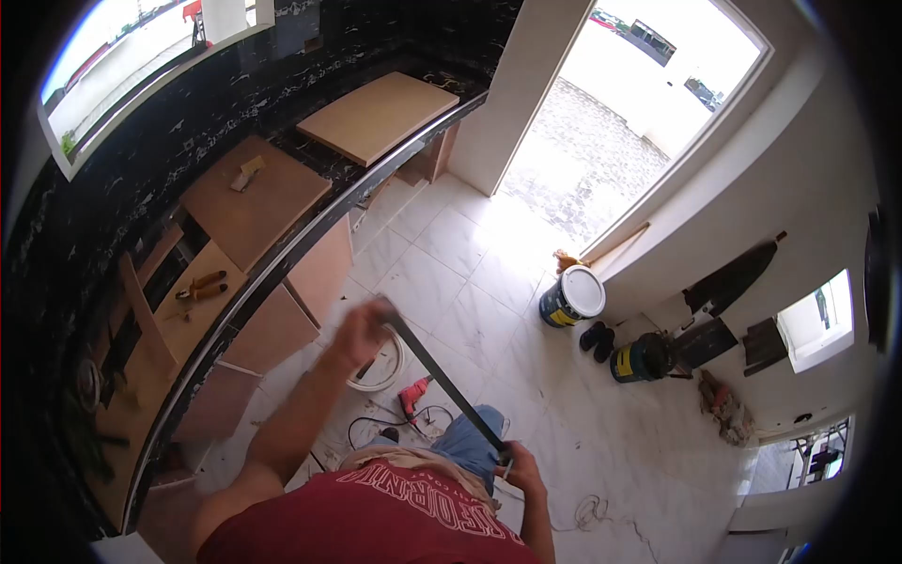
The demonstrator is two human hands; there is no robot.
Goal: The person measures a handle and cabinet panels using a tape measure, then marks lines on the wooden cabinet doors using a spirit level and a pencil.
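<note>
Two hands (pixel 360 334), well apart, grip one dark strip (pixel 442 377) (red drill (pixel 410 399) lying nearby).

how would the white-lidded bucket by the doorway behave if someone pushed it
The white-lidded bucket would probably slide before tipping, since it stands upright on smooth-looking floor tiles. If knocked over, it could roll, given its round body. Weight is uncertain: the lid hides the inside.

Pliers (pixel 202 286) on board (pixel 141 428), left; drill (pixel 413 398) on floor (pixel 512 362), left of strip (pixel 442 378); bucket (pixel 571 296) right, near doorway (pixel 629 122).
</note>
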